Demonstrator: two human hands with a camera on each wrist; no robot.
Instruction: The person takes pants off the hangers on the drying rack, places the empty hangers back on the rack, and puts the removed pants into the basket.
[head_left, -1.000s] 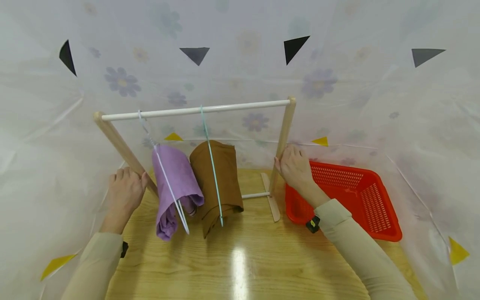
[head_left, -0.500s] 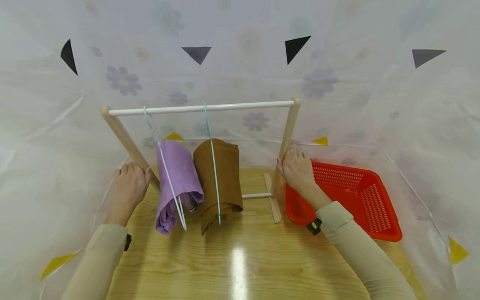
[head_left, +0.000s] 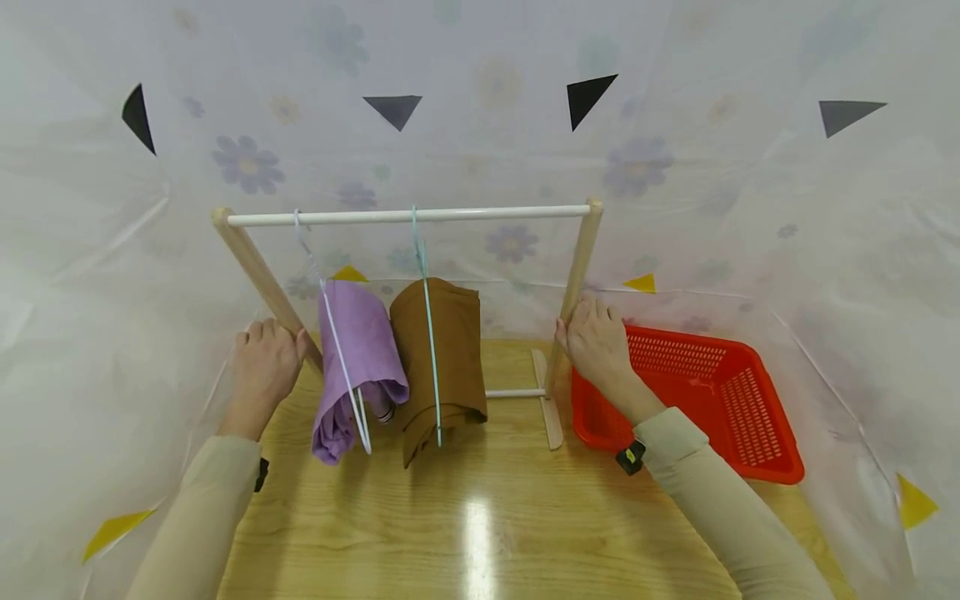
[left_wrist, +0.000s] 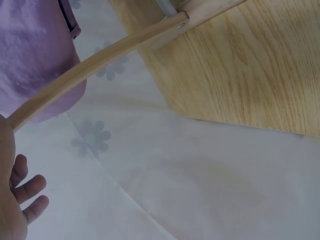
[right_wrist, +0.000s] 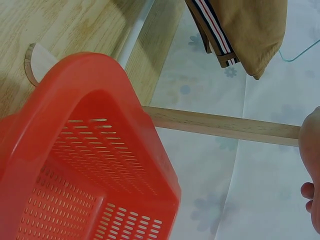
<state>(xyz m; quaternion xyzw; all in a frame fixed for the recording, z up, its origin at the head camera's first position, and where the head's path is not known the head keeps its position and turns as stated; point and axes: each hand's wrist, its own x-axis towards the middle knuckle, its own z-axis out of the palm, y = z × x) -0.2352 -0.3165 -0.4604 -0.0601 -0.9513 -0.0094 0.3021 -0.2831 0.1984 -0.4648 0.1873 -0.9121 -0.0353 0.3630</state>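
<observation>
A small clothes rack (head_left: 480, 214) with wooden posts and a white top rail stands on the table. My left hand (head_left: 266, 367) holds its left post, thumb against the wood; several fingers (left_wrist: 31, 189) stand off the post in the left wrist view. My right hand (head_left: 600, 342) grips the right post at a similar height. A folded purple garment (head_left: 367, 333) hangs over a pale lilac hanger (head_left: 335, 333) near the left post. Beside it, a folded brown garment (head_left: 457, 350) with striped trim hangs on a mint hanger (head_left: 431, 333).
A red perforated basket (head_left: 757, 350) sits right of the rack, under my right forearm. The wooden table (head_left: 390, 533) extends in front. Flower-printed white sheeting (head_left: 480, 125) with black and yellow triangles surrounds the table.
The rack's left end has swung to the right and slightly back, my left hand moving with it. The right end has shifted slightly right. Both hanging garments have swayed a little.
</observation>
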